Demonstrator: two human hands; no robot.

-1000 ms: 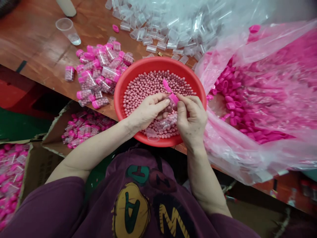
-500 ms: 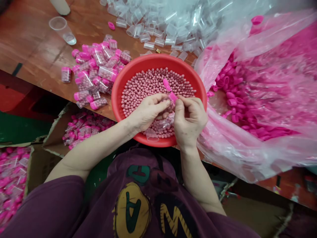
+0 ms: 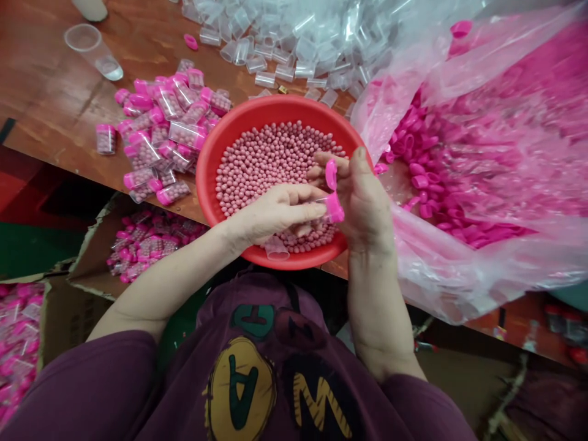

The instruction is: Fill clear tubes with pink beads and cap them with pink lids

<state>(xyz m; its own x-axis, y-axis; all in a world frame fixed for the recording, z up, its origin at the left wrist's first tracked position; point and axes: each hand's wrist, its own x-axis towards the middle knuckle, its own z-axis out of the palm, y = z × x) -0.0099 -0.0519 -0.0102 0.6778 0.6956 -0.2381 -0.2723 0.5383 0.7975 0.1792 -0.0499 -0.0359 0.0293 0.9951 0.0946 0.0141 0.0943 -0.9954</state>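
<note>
A clear plastic vial (image 3: 323, 206) with a pink flip-top cap (image 3: 335, 209) is being held over a red plastic basin (image 3: 271, 104) of pink beads (image 3: 261, 171). Its body is being pinched by the left hand (image 3: 275, 211), and the cap is being clamped by the right hand (image 3: 365, 196) (the lid is standing open). Filled capped vials (image 3: 169, 131) are being kept piled on the wooden table (image 3: 55, 79).

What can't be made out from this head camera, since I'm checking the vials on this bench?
- Most of the pink-capped vial: hidden by the left hand and right hand.
- The floor of the red basin: hidden by the pink beads.
- The pale object: cut off by the top edge, so its kind is unclear.
</note>
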